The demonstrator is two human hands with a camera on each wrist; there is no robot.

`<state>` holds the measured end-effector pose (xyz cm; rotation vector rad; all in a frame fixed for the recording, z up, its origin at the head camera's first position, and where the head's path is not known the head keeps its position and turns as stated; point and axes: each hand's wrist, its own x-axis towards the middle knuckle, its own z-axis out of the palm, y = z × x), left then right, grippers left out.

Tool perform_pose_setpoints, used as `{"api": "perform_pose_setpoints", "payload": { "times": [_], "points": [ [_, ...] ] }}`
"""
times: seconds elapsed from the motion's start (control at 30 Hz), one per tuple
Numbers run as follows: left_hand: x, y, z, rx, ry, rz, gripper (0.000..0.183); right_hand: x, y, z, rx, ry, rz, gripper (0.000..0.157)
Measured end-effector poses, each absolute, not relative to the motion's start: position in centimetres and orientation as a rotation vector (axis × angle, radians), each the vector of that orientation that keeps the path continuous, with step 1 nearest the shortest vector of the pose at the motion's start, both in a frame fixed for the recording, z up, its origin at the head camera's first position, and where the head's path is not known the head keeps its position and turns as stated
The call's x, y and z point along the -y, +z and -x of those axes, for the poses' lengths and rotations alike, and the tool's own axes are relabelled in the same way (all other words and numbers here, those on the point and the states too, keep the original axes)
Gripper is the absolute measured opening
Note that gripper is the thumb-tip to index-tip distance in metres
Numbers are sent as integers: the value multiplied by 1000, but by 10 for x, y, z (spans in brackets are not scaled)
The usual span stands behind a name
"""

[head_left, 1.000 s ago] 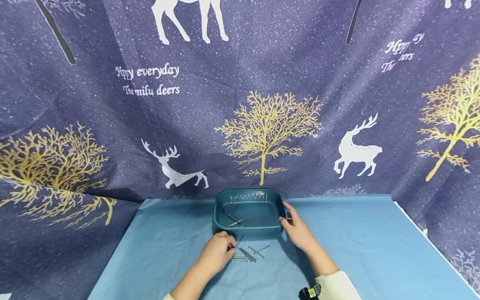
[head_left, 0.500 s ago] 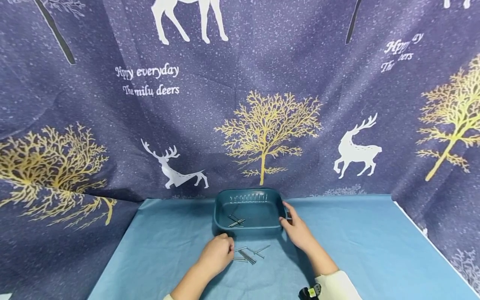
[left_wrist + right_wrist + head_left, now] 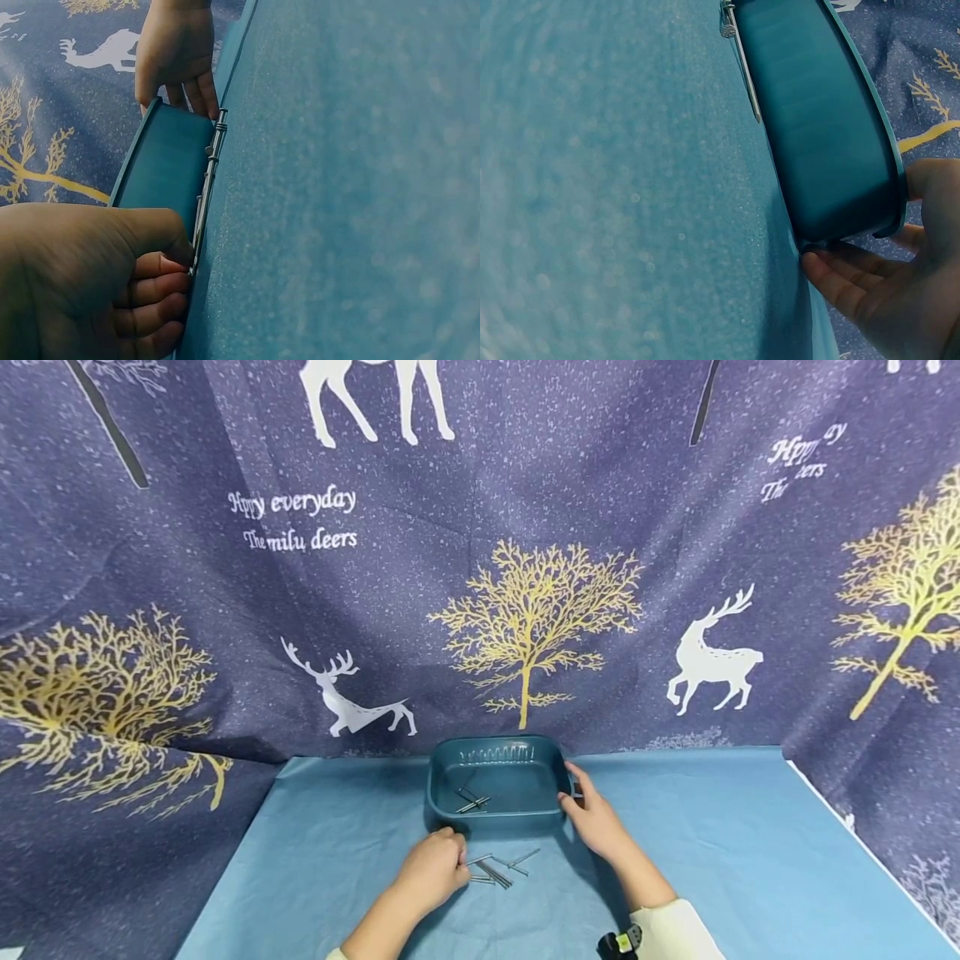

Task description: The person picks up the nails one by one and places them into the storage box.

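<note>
A teal rectangular dish (image 3: 498, 824) stands on the blue cloth by the backdrop, with several nails (image 3: 473, 805) lying in its left part. My left hand (image 3: 431, 870) is just in front of it, fingers curled. In the left wrist view its thumb and forefinger pinch the end of a nail (image 3: 196, 244) low over the cloth. More loose nails (image 3: 494, 873) lie right beside that hand, two of them crossed. My right hand (image 3: 594, 825) grips the dish's right end, thumb at the rim and fingers (image 3: 840, 289) underneath in the right wrist view.
Blue cloth (image 3: 735, 852) covers the table. A dark purple curtain (image 3: 480, 635) with trees and deer hangs directly behind the dish. A small black device (image 3: 619, 943) sits at the right sleeve (image 3: 675, 931).
My left hand's fingers have closed in beside the loose nails, and a nail that stood steeply by the fingertips now lies nearly flat. My right hand and the dish have stayed put.
</note>
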<state>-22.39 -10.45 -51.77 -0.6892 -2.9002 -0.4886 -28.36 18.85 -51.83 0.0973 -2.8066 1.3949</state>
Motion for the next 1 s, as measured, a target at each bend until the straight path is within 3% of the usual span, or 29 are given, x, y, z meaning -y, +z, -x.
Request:
{"api": "perform_pose_setpoints", "payload": {
  "times": [1.0],
  "points": [
    [110,-507,222,2814,-525,727,20,-187,-513,279,2814,1368,-99,61]
  ]
}}
